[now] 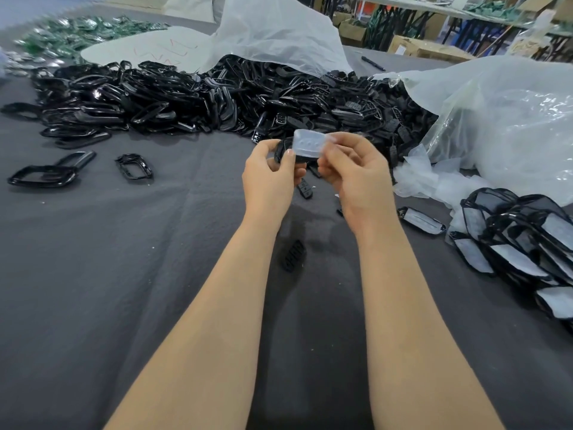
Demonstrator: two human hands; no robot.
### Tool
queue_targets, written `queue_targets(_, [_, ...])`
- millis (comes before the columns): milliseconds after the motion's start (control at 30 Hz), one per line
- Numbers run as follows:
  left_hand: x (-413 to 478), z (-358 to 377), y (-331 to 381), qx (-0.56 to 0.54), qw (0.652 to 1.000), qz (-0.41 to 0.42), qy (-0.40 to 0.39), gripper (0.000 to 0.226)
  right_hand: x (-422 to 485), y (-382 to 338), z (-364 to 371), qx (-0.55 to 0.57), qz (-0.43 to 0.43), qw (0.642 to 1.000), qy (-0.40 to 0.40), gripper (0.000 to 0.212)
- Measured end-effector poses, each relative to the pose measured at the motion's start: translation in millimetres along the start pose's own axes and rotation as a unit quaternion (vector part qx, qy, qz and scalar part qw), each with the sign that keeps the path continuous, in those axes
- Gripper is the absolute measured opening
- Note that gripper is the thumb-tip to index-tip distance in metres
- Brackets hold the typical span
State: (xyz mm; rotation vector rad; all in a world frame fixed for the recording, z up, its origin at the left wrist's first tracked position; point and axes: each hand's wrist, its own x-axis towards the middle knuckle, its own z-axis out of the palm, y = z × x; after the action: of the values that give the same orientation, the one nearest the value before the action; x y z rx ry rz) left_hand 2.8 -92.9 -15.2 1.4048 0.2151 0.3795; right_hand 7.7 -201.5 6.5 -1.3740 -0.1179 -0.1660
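Above the middle of the dark cloth-covered table, my left hand [269,175] grips a black plastic frame piece [282,150], mostly hidden behind the fingers. My right hand [356,172] pinches a translucent whitish rubber pad [308,144] held against the top of that frame. Both hands are raised off the table, close together. A small black button pad [294,255] lies on the cloth below my wrists, and another black piece [304,189] lies just under my hands.
A large heap of black frames and button pads [198,97] spreads across the far table. White plastic bags [508,119] sit at right and behind. A stack of frames fitted with pads [527,240] lies at right. Loose frames [46,175] lie at left. Green parts [77,32] sit far left.
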Motion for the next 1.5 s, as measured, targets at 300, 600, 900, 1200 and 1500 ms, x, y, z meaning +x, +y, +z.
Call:
queue_targets(300, [-3.0,4.1,-0.6,0.029,0.997,0.05,-0.045,0.016,0.9,13.5,3.4,-0.252,-0.099,0.96,0.077,0.01])
queue_targets(600, [-1.7,4.2,-2.2,0.052,0.995,0.069,-0.052,0.019,-0.4,11.5,3.2,-0.261,-0.111,0.955,0.087,0.011])
queue_targets(900, [-2.8,1.7,-2.1,0.075,0.992,0.087,-0.043,0.026,3.0,10.5,-2.7,-0.27,-0.084,0.958,0.044,0.017])
queue_targets(1200, [-2.7,2.1,-1.8,0.084,0.991,0.083,-0.059,0.025,2.2,10.8,-3.3,-0.289,-0.101,0.95,0.058,0.008])
queue_targets(1500, [-1.3,2.9,-3.0,0.1,0.99,0.078,-0.055,0.018,1.5,11.5,-2.6,-0.252,-0.079,0.961,0.088,0.017])
